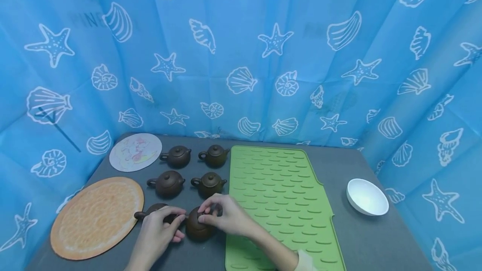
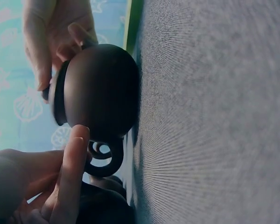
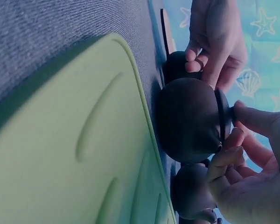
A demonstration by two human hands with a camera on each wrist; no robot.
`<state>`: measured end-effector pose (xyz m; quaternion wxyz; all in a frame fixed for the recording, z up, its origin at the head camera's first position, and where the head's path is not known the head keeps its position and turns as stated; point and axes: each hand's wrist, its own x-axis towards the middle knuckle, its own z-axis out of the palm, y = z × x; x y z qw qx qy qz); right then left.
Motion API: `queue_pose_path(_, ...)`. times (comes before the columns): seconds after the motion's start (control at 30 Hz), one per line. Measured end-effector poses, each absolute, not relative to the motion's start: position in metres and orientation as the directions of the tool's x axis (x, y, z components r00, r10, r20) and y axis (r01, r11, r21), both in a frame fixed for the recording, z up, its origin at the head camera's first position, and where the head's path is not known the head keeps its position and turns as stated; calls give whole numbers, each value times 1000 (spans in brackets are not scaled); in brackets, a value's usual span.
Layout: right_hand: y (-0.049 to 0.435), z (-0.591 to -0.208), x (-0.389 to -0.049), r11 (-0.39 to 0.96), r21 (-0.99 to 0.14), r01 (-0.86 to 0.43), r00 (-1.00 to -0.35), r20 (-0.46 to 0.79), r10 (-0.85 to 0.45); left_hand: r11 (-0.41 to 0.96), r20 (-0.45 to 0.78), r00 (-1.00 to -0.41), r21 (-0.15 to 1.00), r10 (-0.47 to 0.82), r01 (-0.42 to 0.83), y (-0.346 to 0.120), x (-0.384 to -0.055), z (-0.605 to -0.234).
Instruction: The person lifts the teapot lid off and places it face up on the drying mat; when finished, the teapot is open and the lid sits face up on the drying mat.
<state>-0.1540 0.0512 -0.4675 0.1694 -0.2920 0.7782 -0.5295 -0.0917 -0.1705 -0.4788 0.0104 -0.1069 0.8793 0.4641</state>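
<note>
A dark brown clay teapot (image 1: 198, 230) stands at the front of the grey table, lid in place. My left hand (image 1: 157, 228) pinches its handle (image 2: 113, 163) on the left side, the index fingertip at the body. From the right, my right hand (image 1: 230, 216) holds the lid's knob (image 3: 232, 113) between thumb and fingers, with other fingertips close to the spout (image 3: 213, 141). Partly hidden behind my left hand is a second teapot (image 1: 155, 208). Several matching teapots, including one right behind (image 1: 209, 184), stand in two columns further back.
A green ribbed mat (image 1: 278, 204) lies just right of the teapots. Beyond it sits a white bowl (image 1: 367, 198). On the left are a round tan woven-look mat (image 1: 98, 216) and a pale printed round mat (image 1: 135, 152). A blue shell-patterned curtain (image 1: 241, 53) hangs behind the table.
</note>
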Motion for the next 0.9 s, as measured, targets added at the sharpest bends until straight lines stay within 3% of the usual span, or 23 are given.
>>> queue_pose_path(0.9, 107, -455, -150, 192, -953, -234, -822, 88, -563, 564, -108, -976, 802, -187, -197, -167, -91, -480)
